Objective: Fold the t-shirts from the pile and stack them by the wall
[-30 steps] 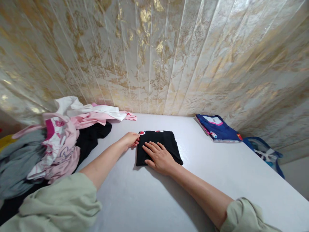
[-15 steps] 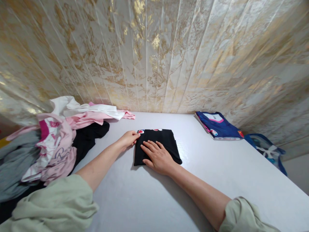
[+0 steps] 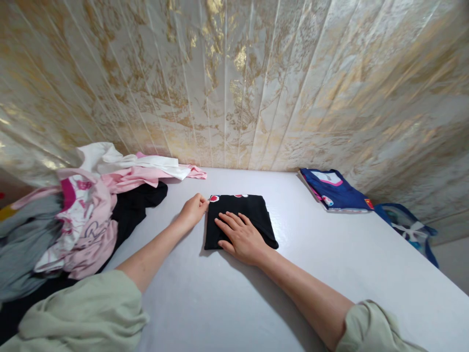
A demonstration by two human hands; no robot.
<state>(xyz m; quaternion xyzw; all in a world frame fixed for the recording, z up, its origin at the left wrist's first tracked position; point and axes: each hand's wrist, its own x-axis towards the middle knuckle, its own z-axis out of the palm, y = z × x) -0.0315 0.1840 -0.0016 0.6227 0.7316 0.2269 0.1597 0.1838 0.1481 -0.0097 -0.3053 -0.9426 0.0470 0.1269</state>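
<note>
A black garment [image 3: 252,215], folded into a flat, roughly square bundle, lies on the white table in the middle of the view. Round red and white prints show along its far edge. My left hand [image 3: 194,210] is closed at the far left corner, its fingertips pinching the edge of the cloth. Palm down, my right hand [image 3: 240,237] rests flat on the garment with the fingers stretched out. It covers part of the front half.
Loose clothes in pink, white, grey and black form a heap [image 3: 88,215] at the left. A folded navy garment [image 3: 340,193] tops a small stack at the far right. Beside the table's right edge is a blue-trimmed clear bag [image 3: 410,230]. A patterned curtain [image 3: 234,88] hangs behind the table [image 3: 205,303].
My left hand has shifted slightly left at the corner, with less of its fingers over the cloth. My right hand stays flat on the garment. The view has shifted a little.
</note>
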